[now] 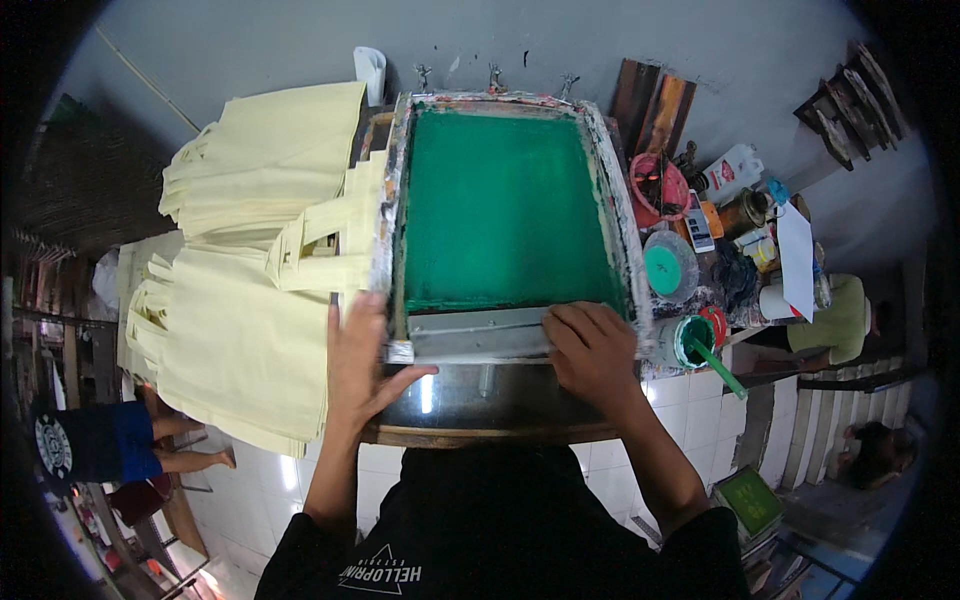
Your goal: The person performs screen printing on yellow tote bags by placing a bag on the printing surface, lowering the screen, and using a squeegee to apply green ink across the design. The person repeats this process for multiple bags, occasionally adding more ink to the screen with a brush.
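In front of me lies a screen printing frame [387,215] with a paint-stained rim. Its mesh [500,205] is covered in green ink. Across the near end rests a long grey squeegee [465,337], and my right hand [592,348] is closed over its right end. My left hand [362,350] is at the frame's near left corner, thumb spread and fingers stretched out, holding nothing. Just left of the frame are pale yellow fabric bags [235,345], stacked in piles, with one bag's handle [320,245] reaching toward the frame.
Right of the frame, a cluttered bench holds a pink basin [660,188], a bowl of green ink [665,270], a phone [698,222] and a tub [690,343] with a green stirring stick [720,370]. Other people appear at the left [100,440] and right [840,315].
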The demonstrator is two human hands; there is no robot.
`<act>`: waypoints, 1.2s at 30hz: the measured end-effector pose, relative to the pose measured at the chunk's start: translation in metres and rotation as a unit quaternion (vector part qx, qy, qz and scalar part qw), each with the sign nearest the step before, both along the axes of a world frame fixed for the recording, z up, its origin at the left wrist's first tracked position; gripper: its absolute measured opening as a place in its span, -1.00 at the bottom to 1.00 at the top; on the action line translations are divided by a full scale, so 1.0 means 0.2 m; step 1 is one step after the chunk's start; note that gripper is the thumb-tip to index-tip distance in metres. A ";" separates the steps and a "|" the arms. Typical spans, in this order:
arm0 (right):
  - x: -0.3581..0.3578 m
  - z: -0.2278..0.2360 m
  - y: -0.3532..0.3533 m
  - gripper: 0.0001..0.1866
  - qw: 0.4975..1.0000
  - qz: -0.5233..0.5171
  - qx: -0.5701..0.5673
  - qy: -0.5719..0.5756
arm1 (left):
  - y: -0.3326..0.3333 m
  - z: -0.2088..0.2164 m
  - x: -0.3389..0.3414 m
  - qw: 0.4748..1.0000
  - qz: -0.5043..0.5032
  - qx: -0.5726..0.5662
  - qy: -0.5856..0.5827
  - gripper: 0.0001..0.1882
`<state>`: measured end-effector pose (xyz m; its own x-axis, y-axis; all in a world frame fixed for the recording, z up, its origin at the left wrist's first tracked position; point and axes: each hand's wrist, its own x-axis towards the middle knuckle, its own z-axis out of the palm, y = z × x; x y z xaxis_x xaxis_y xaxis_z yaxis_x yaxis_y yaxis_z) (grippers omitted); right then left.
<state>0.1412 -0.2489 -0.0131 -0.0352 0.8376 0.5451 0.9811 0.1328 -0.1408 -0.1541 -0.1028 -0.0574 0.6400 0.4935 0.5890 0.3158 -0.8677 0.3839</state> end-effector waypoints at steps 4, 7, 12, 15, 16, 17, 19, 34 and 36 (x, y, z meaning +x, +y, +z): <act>0.06 0.44 0.12 -0.73 0.987 -0.021 0.139 -0.077 | 0.12 0.30 0.13 0.987 0.077 0.002 -0.143 0.34; 0.19 0.75 0.33 -0.80 0.976 -0.016 0.188 -0.108 | 0.26 0.36 0.25 0.913 0.036 -0.259 -0.313 0.28; 0.25 1.17 0.61 -0.73 0.983 -0.049 0.174 -0.040 | 0.61 -0.10 0.13 0.961 0.219 -0.110 0.129 -0.08; 0.34 1.33 0.68 -0.67 0.984 -0.100 0.140 -0.038 | 0.56 -0.02 0.28 0.919 0.248 -0.102 0.287 -0.14; 0.36 1.36 0.72 -0.67 0.983 -0.098 0.149 -0.047 | 0.59 -0.03 0.27 0.922 0.252 -0.115 0.271 -0.20; 0.38 1.38 0.76 -0.67 0.981 -0.098 0.155 -0.057 | 0.61 -0.01 0.27 0.919 0.240 -0.141 0.279 -0.28; 0.43 1.42 0.84 -0.66 0.982 -0.106 0.149 -0.052 | 0.67 0.03 0.26 0.909 0.217 -0.196 0.296 -0.41; 0.68 1.49 1.07 -0.52 0.980 -0.077 0.164 -0.076 | 0.78 0.24 0.02 0.945 0.307 -0.106 -0.034 -0.40; 0.70 1.51 1.04 -0.53 0.984 -0.071 0.145 -0.069 | 0.54 0.11 0.58 0.944 0.158 -0.286 0.043 -0.32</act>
<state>0.2809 -0.0403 0.2888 -0.0191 0.6486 0.7609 0.9998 0.0081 0.0182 -0.0388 0.0047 -0.0355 0.4412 0.8892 0.1213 0.5756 -0.3840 0.7220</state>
